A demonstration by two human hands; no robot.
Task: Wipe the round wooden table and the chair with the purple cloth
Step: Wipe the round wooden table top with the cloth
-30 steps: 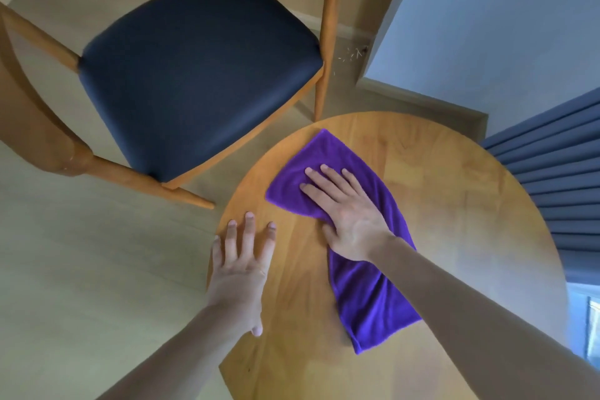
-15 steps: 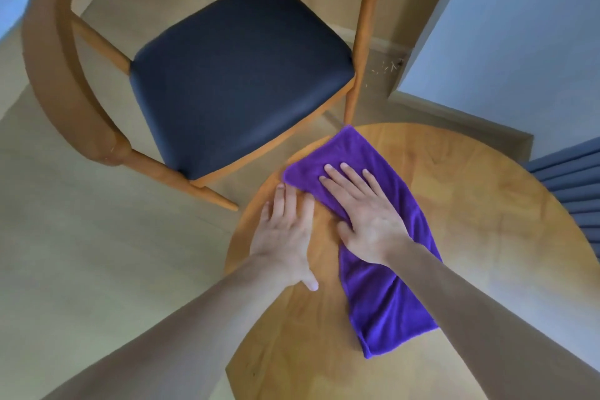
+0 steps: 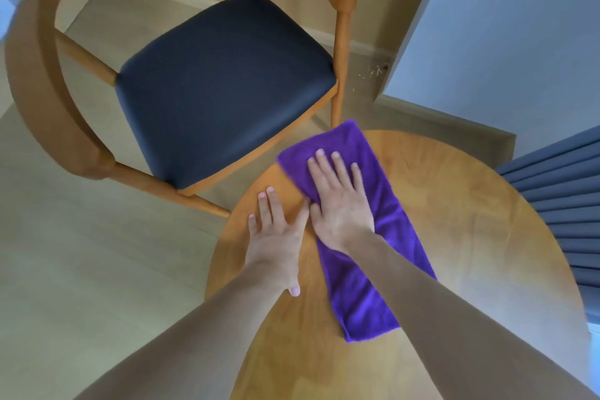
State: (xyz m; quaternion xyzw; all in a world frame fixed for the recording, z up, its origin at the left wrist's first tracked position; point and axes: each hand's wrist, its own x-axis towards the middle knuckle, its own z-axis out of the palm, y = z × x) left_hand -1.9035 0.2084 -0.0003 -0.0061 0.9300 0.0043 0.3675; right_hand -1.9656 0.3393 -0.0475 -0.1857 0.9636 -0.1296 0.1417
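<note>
The purple cloth point(image 3: 373, 269) lies folded in a long strip on the round wooden table point(image 3: 470, 237), its far end hanging slightly past the table's far left rim. My right hand point(image 3: 337, 201) presses flat on the cloth's far half, fingers straight. Just left of it, my left hand point(image 3: 276, 237) rests flat on the bare wood, touching the right hand's thumb side. The chair point(image 3: 224, 81), with a dark seat cushion and a wooden frame, stands beyond the table at the upper left.
A pale wall corner point(image 3: 487, 42) stands behind the table at the right, with small debris point(image 3: 373, 70) on the floor at its foot. Dark blue curtain folds point(image 3: 565, 198) hang by the table's right edge. Light wood floor point(image 3: 81, 269) spreads to the left.
My right hand has pushed the cloth toward the table's far left rim. My left hand slid across the wood to lie against the right hand. The view shifted, showing more of the chair.
</note>
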